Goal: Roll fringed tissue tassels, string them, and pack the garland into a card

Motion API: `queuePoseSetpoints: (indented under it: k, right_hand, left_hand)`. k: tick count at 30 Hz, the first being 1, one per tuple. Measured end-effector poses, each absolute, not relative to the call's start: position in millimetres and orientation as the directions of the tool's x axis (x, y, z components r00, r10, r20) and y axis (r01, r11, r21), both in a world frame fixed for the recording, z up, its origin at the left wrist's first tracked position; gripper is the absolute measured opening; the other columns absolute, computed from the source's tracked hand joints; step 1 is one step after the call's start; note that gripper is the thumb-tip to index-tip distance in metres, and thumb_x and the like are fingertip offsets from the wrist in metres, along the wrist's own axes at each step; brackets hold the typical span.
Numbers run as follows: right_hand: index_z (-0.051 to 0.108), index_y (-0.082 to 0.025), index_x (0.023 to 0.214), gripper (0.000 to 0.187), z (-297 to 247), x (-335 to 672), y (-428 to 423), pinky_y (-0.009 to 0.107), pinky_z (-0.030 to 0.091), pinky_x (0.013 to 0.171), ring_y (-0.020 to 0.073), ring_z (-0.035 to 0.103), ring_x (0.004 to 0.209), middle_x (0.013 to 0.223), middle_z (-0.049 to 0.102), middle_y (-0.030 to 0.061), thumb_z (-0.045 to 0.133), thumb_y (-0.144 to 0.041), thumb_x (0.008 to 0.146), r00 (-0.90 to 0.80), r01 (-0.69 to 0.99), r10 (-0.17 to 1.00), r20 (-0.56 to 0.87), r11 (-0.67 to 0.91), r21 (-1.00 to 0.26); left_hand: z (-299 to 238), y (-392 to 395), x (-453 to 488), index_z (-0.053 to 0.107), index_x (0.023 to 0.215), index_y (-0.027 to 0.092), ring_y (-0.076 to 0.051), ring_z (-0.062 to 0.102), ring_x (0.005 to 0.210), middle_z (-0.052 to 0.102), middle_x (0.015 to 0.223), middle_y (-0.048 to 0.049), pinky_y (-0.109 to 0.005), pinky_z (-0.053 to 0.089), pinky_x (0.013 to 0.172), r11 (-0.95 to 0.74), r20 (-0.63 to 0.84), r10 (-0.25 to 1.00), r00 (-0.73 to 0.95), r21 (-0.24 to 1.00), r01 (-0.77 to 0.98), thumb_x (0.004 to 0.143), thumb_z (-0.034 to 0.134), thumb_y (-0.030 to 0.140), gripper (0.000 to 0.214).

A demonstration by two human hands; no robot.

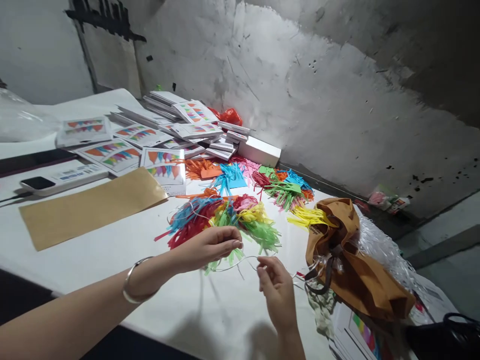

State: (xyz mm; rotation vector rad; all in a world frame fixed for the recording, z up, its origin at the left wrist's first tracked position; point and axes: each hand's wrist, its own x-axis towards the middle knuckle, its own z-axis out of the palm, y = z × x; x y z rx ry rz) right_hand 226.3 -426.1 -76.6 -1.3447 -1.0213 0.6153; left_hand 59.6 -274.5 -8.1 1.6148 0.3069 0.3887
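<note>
White string [248, 257] spans the gap between the hands, just above the table [93, 257]. Right hand [276, 287]: thumb and fingers pinched on it. Left hand [221, 243]: fingertips together, can't tell if string's caught. Best keep light tension, string clear of the tassel bunch [227, 212] just beyond; thin strips could snag. Farther: loose tassels [285, 189], then printed packs [197, 131] by the wall [300, 90].
</note>
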Motion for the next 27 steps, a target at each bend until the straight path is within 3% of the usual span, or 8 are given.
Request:
queuePoseSetpoints:
  k: [3,5,9,15,19,22,24,27]
  right_hand:
    - [0.071,-0.025,0.110,0.026,-69.9,208.5,-406.0,0.022,0.039,0.054,0.0081,0.047,0.059,0.098,0.066,0.0019,0.070,-0.035,0.087,0.305,0.274,0.920,0.246,0.162,-0.948]
    - [0.074,-0.023,0.095,0.015,-67.2,201.8,-396.8,0.023,0.039,0.058,0.0096,0.050,0.061,0.083,0.066,0.0001,0.067,-0.035,0.089,0.225,0.325,0.942,0.248,0.167,-0.931]
    - [0.073,-0.020,0.080,0.023,-73.3,204.2,-393.2,0.022,0.042,0.060,0.0120,0.056,0.064,0.068,0.062,-0.0006,0.059,-0.033,0.092,0.194,0.384,0.959,0.208,0.121,-0.915]
    - [0.074,-0.019,0.085,0.031,-91.4,254.0,-419.9,0.023,0.043,0.049,0.0125,0.056,0.053,0.071,0.063,0.0016,0.054,-0.042,0.092,0.315,0.507,0.932,0.178,-0.007,-0.862]
    - [0.076,-0.019,0.085,0.037,-90.0,316.5,-453.8,0.029,0.048,0.055,0.0173,0.059,0.055,0.078,0.071,0.0073,0.058,-0.051,0.087,0.503,0.617,0.824,0.262,-0.130,-0.776]
    - [0.077,-0.017,0.085,0.043,-82.8,349.7,-473.9,0.039,0.051,0.072,0.0279,0.067,0.075,0.087,0.075,0.0149,0.059,-0.056,0.084,0.635,0.660,0.684,0.361,-0.237,-0.713]
    - [0.078,-0.018,0.088,0.042,-75.9,349.4,-476.2,0.041,0.051,0.080,0.0315,0.068,0.088,0.095,0.075,0.0156,0.059,-0.055,0.084,0.650,0.680,0.644,0.403,-0.258,-0.686]
    - [0.077,-0.023,0.098,0.031,-61.2,313.9,-460.9,0.035,0.051,0.081,0.0259,0.070,0.089,0.096,0.075,0.0093,0.056,-0.045,0.091,0.486,0.769,0.753,0.443,-0.128,-0.626]
  left_hand:
    - [-6.5,-276.7,63.7,0.056,0.083,0.017,-0.008,0.029,0.051,0.041,0.060,0.0076,-0.020,0.021,0.044,-0.068,0.078,0.389,0.918,0.996,-0.056,0.089,0.062,0.057,0.041]
    - [-6.1,-276.1,64.4,0.057,0.083,0.017,-0.008,0.030,0.051,0.043,0.061,0.0068,-0.019,0.021,0.044,-0.059,0.097,0.391,0.915,0.995,-0.080,0.088,0.063,0.057,0.041]
    - [-5.1,-264.8,59.3,0.057,0.083,0.017,-0.007,0.025,0.048,0.037,0.056,0.0092,-0.017,0.018,0.041,0.050,0.091,0.514,0.853,0.990,-0.135,0.083,0.070,0.057,0.042]
    - [-2.5,-227.4,37.9,0.051,0.084,0.018,-0.004,0.016,0.045,0.031,0.056,0.0113,-0.015,0.012,0.038,0.111,0.085,0.810,0.581,0.949,-0.294,0.075,0.078,0.056,0.048]
    - [0.6,-193.7,16.2,0.041,0.080,0.020,-0.004,0.018,0.046,0.022,0.059,0.0111,-0.014,0.017,0.042,-0.084,0.185,0.938,0.294,0.943,-0.323,0.091,0.061,0.045,0.034]
    - [-0.5,-176.6,6.9,0.046,0.086,0.017,-0.005,0.024,0.049,0.028,0.063,0.0092,-0.014,0.023,0.047,-0.148,0.206,0.957,0.206,0.953,-0.263,0.098,0.050,0.030,0.018]
    - [-4.5,-180.6,10.8,0.053,0.096,0.015,-0.006,0.037,0.058,0.045,0.076,0.0055,-0.015,0.031,0.052,-0.191,0.227,0.959,0.169,0.960,-0.204,0.092,0.060,0.024,0.012]
    - [-16.2,-217.4,32.8,0.057,0.122,0.017,-0.015,0.053,0.087,0.054,0.126,-0.0067,-0.022,0.046,0.070,-0.414,0.388,0.870,0.305,0.910,0.022,0.084,0.070,0.023,0.040]
